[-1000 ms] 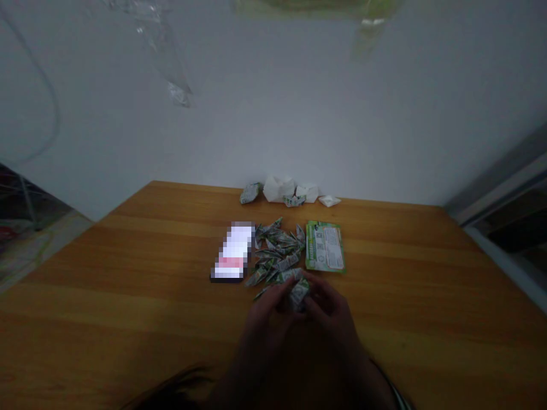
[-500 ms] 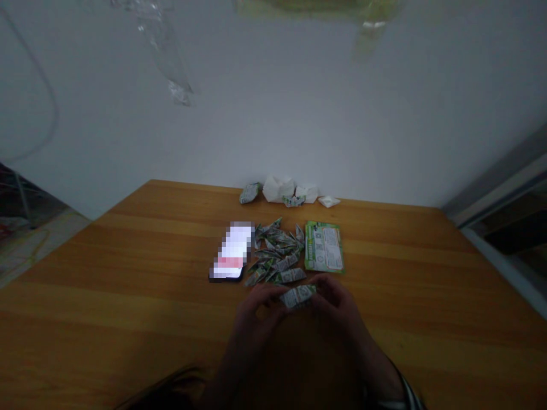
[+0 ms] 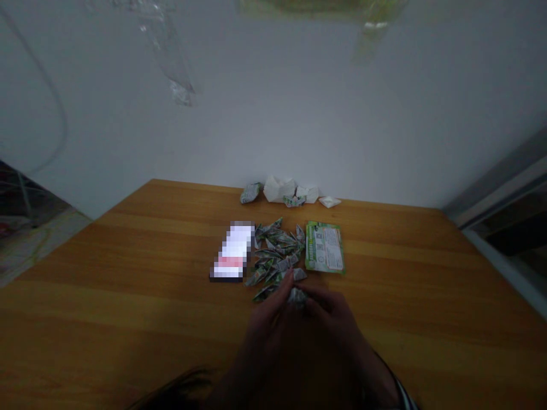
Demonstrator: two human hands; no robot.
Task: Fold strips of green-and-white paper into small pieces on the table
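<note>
Between my two hands is a folded piece of printed paper [image 3: 298,298], mostly covered by the fingers. My left hand [image 3: 269,313] is closed against its left side, fingers pointing forward. From the right, my right hand [image 3: 331,310] pinches the same paper with thumb and fingers. Just beyond the hands lies a loose pile of folded printed paper pieces [image 3: 280,239], green, grey and white; its nearest pieces are partly hidden by my left hand. A flat stack of green-and-white printed sheets [image 3: 327,247] rests right of the pile.
A phone [image 3: 234,250] with a lit, blurred screen lies left of the pile. Along the wall stand white folded papers [image 3: 278,189], a printed folded paper [image 3: 250,193] and a small white one [image 3: 330,201]. The wooden table [image 3: 149,239] meets the wall behind them.
My hands have drawn closer together around the folded paper, which now shows less and is turned more end-on. A folded piece near my left fingers is now uncovered.
</note>
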